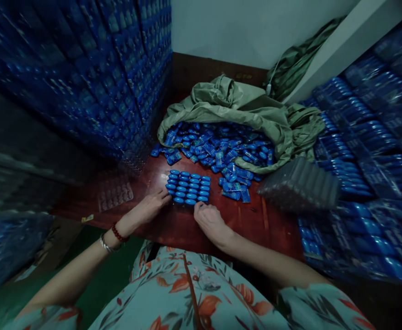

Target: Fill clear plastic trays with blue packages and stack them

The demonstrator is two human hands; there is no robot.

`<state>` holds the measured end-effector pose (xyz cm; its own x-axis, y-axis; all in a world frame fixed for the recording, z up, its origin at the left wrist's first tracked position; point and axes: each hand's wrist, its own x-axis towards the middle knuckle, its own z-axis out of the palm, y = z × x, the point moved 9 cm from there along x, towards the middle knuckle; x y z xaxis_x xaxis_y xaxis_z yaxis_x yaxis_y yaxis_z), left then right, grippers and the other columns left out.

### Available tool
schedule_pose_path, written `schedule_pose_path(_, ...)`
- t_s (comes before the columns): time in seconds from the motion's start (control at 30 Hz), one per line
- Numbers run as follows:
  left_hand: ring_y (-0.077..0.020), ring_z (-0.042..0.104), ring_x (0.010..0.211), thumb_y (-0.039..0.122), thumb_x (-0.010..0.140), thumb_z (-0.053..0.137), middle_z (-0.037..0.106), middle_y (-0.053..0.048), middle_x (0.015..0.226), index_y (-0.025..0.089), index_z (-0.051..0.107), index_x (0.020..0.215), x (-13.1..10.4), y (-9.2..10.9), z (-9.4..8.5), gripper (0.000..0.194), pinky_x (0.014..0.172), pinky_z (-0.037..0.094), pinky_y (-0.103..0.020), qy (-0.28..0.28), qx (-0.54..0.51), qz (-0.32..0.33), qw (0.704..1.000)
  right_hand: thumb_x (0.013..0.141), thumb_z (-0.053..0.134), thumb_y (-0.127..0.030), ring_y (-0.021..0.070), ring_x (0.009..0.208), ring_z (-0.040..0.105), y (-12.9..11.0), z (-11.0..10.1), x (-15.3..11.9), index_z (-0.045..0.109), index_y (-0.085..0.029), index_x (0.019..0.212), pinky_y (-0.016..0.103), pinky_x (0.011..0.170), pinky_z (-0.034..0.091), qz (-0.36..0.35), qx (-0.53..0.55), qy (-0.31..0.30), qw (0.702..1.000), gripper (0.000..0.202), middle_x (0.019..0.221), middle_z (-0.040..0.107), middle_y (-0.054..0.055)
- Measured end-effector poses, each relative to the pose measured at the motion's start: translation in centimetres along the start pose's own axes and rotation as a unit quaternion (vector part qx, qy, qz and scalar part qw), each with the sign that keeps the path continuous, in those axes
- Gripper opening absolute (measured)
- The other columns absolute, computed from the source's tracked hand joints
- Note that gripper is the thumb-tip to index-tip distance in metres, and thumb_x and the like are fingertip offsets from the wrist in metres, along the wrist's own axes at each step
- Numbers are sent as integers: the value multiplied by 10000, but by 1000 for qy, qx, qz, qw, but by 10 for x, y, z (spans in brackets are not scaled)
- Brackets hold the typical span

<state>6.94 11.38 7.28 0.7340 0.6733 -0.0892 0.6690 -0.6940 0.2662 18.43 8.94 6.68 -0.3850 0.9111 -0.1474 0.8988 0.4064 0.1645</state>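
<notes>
Left stack: I see a tall pile of blue packs [94,91] in tight columns, running past the top of my view; its lower left part is dark and hard to read;
Yellow scrap: a small yellow scrap [87,218] lies at the front edge of the red table [249,224];
Clear tray: a clear tray [116,192] with moulded pockets lies on the table, just beside the stack's foot;
Left hand: my left hand [154,204] reaches in over the table, two bracelets [119,233] round its wrist; its fingers sit narrow, close together, tips at the left side of the pods; whether they grip, I cannot tell;
Pods: the blue pods [188,188] lie on the table in neat rows, four across, between my two hands; what bears them I cannot make out;
Right hand: my right hand [209,220] is at the near right corner of the pods, fingers curled in and narrow; I cannot tell if they hold anything;
Sack: behind the pods, an olive sack [217,94] lies with its mouth towards me; loose blue packets [217,153] fill it and spill onto the table;
Grey pile: a ribbed grey pile [300,185], blurred, stands right of the spill;
Right stack: more bundled blue goods [352,123] rise at the far right
</notes>
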Motion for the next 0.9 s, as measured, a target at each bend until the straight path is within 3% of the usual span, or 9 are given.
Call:
schedule_pose_path(0.1, -211, 528, 971, 28, 865, 346, 553, -93, 1073, 157, 541, 1037, -2, -2, 0, 291, 864, 472, -375, 0, -11, -8, 1000, 839, 395, -14, 207, 635, 638, 8, 3, 1, 614, -90, 949, 276, 521, 452, -15, 35, 5, 999, 256, 719, 661, 146)
schedule_pose_path(0.17, -215, 523, 980, 26, 868, 342, 550, -99, 1081, 152, 537, 1036, -3, -5, 0, 285, 858, 472, -375, 11, -16, -20, 1000, 899, 439, -145, 190, 652, 634, 17, 5, -5, 620, -131, 964, 258, 541, 448, -10, 62, 16, 998, 193, 740, 661, 111)
schedule_pose_path(0.3, -219, 514, 956, 52, 885, 358, 555, -100, 1053, 140, 536, 1008, -4, -3, 6, 233, 829, 477, -363, 23, 0, -35, 999, 944, 401, -372, 177, 734, 625, 40, -3, -21, 584, -160, 1166, 257, 666, 468, 55, 149, 134, 978, 358, 794, 659, 84)
schedule_pose_path(0.37, -217, 513, 912, 64, 886, 373, 558, -93, 1011, 138, 545, 979, -1, 2, 12, 208, 802, 480, -357, 13, 16, -23, 1000, 942, 390, -396, 209, 922, 606, 45, -7, -20, 533, -159, 1258, 305, 811, 464, 83, 195, 192, 958, 420, 986, 653, 122)
schedule_pose_path(0.47, -203, 513, 860, 59, 883, 373, 554, -92, 985, 134, 559, 949, 7, 9, 19, 211, 787, 480, -349, 1, 31, 7, 1000, 914, 430, -439, 296, 1288, 359, 39, -3, 1, 411, -195, 1376, 451, 1007, 353, 81, 228, 200, 949, 523, 1375, 452, 132)
schedule_pose_path(0.57, -201, 522, 875, 57, 881, 364, 558, -93, 985, 139, 564, 971, 9, 8, 22, 234, 804, 483, -353, 12, 27, 16, 999, 911, 425, -445, 327, 1392, 130, 32, 6, 25, 334, -251, 1419, 563, 1058, 244, 64, 232, 155, 958, 551, 1496, 295, 66)
schedule_pose_path(0.73, -225, 513, 1078, 196, 926, 357, 536, -113, 1177, 204, 477, 1220, -14, -8, 21, 318, 918, 469, -402, 144, -50, -43, 987, 925, 392, -426, 310, 1403, 121, 33, 11, 21, 249, -302, 1446, 605, 1062, 225, 27, 272, 160, 948, 554, 1507, 270, 42)
schedule_pose_path(0.8, -262, 514, 1104, 337, 910, 422, 528, -142, 1200, 209, 433, 1285, -22, -20, 22, 396, 938, 460, -450, 226, -93, -108, 964, 948, 328, -386, 281, 1400, 161, 38, 18, 13, 145, -300, 1469, 576, 1059, 275, 36, 320, 206, 924, 560, 1516, 242, 57)
schedule_pose_path(0.9, -298, 352, 1311, 405, 907, 392, 374, -187, 1399, 183, 266, 1417, -17, -45, 37, 571, 1066, 329, -522, 289, -191, -235, 908, 948, 303, -366, 302, 1387, 198, 57, 45, 10, 146, -302, 1470, 569, 1031, 337, 120, 375, 285, 874, 550, 1526, 204, 68)
